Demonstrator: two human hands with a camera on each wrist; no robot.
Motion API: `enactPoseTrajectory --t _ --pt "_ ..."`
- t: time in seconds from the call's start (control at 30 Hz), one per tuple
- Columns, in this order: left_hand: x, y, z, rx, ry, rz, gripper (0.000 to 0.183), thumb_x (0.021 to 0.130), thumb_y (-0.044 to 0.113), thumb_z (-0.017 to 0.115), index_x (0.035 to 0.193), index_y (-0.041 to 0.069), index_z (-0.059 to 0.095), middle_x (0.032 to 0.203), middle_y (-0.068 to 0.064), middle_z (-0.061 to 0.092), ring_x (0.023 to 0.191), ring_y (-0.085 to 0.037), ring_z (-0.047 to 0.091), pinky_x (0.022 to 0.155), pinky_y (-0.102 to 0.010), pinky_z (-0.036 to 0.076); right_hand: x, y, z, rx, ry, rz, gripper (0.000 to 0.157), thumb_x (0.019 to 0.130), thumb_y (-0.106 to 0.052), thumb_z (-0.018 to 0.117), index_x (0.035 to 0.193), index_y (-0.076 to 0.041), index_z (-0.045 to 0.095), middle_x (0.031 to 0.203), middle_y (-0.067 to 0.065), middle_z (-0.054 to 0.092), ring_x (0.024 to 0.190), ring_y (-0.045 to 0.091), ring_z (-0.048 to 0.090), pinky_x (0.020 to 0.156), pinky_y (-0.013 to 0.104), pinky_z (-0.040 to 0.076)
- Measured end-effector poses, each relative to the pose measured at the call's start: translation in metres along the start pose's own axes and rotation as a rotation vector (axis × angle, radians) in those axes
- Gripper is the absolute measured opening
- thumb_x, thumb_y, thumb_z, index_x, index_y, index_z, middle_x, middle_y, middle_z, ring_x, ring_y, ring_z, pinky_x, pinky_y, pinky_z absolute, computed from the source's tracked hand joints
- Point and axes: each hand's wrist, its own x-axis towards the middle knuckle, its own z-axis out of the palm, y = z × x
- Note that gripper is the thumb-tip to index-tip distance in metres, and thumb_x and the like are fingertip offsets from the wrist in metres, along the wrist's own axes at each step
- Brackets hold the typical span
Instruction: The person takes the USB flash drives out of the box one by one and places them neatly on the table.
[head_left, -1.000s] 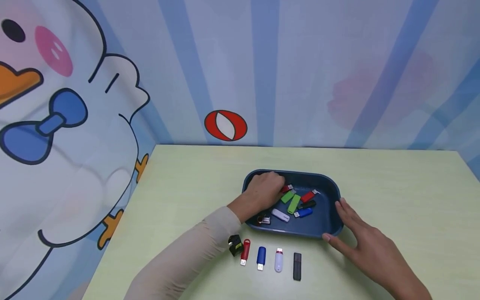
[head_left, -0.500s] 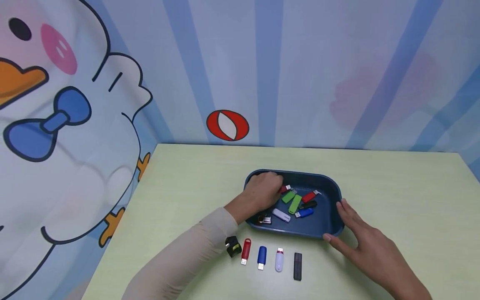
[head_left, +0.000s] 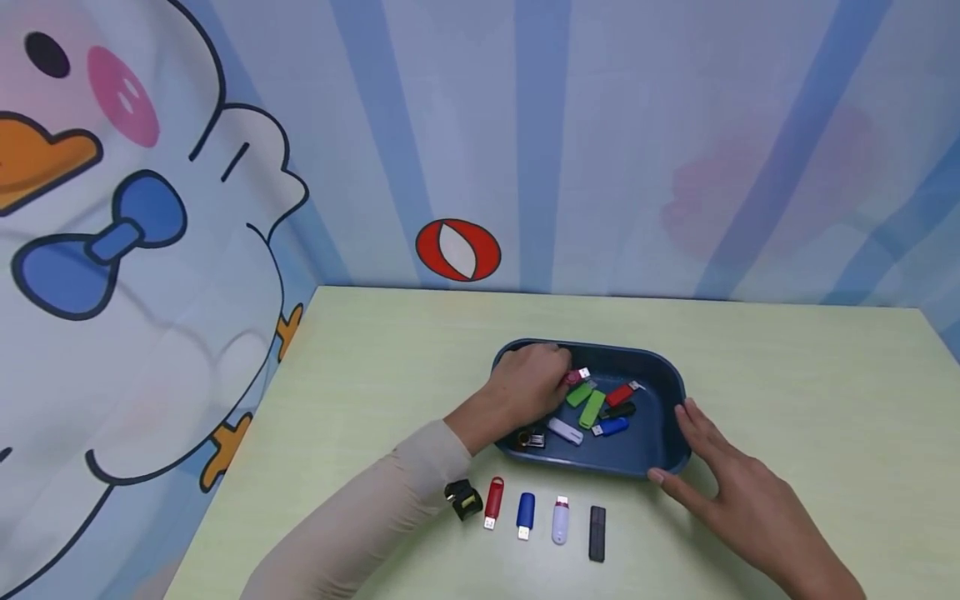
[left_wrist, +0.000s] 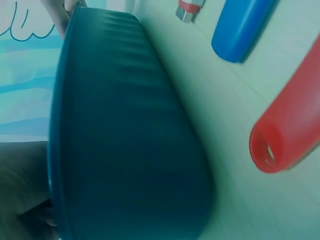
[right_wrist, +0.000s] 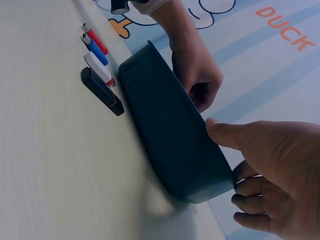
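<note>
Left hand (head_left: 528, 379) reaching into a dark blue tray (head_left: 651, 437) of USB sticks (head_left: 592, 409) on a pale counter (head_left: 817, 375).
It bends at the tray's left end, a pinkish-red stick (head_left: 575, 377) by its hidden fingertips; whether it grasps that stick cannot be told. The right hand (head_left: 742, 497), relaxed, touches the right end with thumb and fingers. On the counter just before the tray, a red stick (head_left: 493, 497), blue stick (head_left: 526, 511), white stick (head_left: 560, 522) and black stick (head_left: 597, 533) lie in a row.

Tray (head_left: 656, 442), USB sticks (head_left: 560, 522) on table (head_left: 795, 375)
</note>
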Motion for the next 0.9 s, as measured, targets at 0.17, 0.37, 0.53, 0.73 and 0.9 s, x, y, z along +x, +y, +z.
enactPoseTrajectory --t 0.17,0.37,0.53,0.73,0.9 --pt "-0.007 0.004 -0.004 -0.039 0.017 0.008 0.021 0.103 0.029 0.072 0.113 0.011 0.076 0.096 0.0 0.071 0.08 -0.009 0.06 0.067 -0.019 0.052 0.0 0.0 0.001 -0.002 -0.001 -0.005 0.11 0.091 -0.084 0.054 0.166 -0.007 0.031 0.174 0.019 0.026 0.14 0.055 0.051 0.094 0.071 0.052" --pt "-0.015 0.011 -0.01 -0.075 0.032 0.032 0.019 0.102 0.025 0.073 0.114 0.011 0.076 0.099 0.0 0.072 0.081 -0.008 0.06 0.067 -0.017 0.052 0.001 0.002 0.0 -0.008 -0.01 0.002 0.112 0.09 -0.085 0.053 0.167 -0.007 0.029 0.174 0.02 0.025 0.141 0.056 0.049 0.094 0.072 0.052" --pt "-0.022 0.018 -0.016 -0.071 0.044 0.072 0.019 0.102 0.026 0.072 0.115 0.011 0.075 0.102 0.001 0.073 0.084 -0.007 0.062 0.066 -0.016 0.052 0.0 0.002 0.001 -0.005 -0.022 0.009 0.112 0.091 -0.085 0.053 0.167 -0.007 0.029 0.174 0.02 0.024 0.141 0.055 0.05 0.094 0.071 0.051" --pt "-0.031 0.026 -0.022 -0.047 0.051 0.102 0.022 0.101 0.028 0.074 0.116 0.013 0.076 0.105 0.001 0.074 0.089 -0.009 0.061 0.07 -0.016 0.054 -0.001 0.002 0.001 0.003 -0.016 -0.001 0.109 0.092 -0.083 0.054 0.167 -0.007 0.029 0.174 0.02 0.025 0.141 0.055 0.05 0.094 0.07 0.052" --pt "-0.036 0.033 -0.025 -0.027 0.059 0.127 0.025 0.1 0.029 0.076 0.118 0.013 0.077 0.106 0.001 0.074 0.089 -0.009 0.061 0.073 -0.016 0.054 -0.001 0.002 0.001 0.006 -0.012 -0.006 0.109 0.092 -0.083 0.055 0.167 -0.007 0.03 0.174 0.019 0.025 0.141 0.054 0.05 0.094 0.07 0.053"
